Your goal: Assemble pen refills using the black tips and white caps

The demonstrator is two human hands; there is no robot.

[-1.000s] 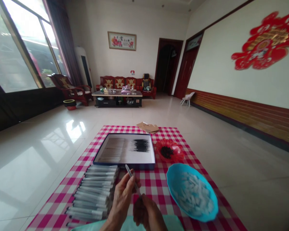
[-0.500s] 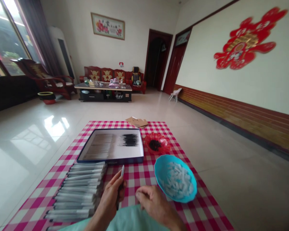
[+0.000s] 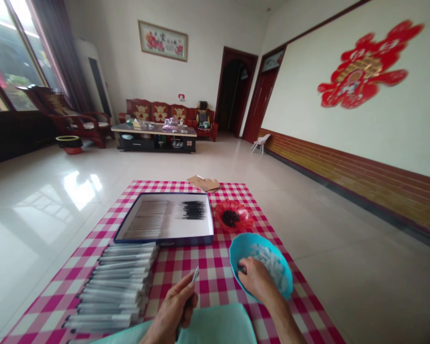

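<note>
My left hand (image 3: 175, 306) is closed around a slim pen (image 3: 195, 274), its pale tip pointing up past the thumb and its dark lower end partly hidden by the fingers. My right hand (image 3: 256, 278) reaches into a scalloped blue bowl (image 3: 237, 248), with fingertips curled together near the bowl's left side. Inside that bowl lie many small whitish pen caps (image 3: 272, 263). Whether the right fingers grip one is hidden. To the left of my left hand, capped grey-white pens (image 3: 114, 282) lie stacked in a row.
Beyond the hands is a shallow dark-blue-edged tray (image 3: 175, 233) holding thin clear tubes (image 3: 146, 217) and thin black pieces (image 3: 193, 210). A red flower-shaped bowl (image 3: 246, 216) holds small black parts. Brown cardboard (image 3: 204, 184) lies at the far edge of the checked tablecloth (image 3: 208, 258).
My right hand has moved right and forward from the front of the table into the blue bowl. My left hand, still around the pen, has shifted slightly right and nearer to me.
</note>
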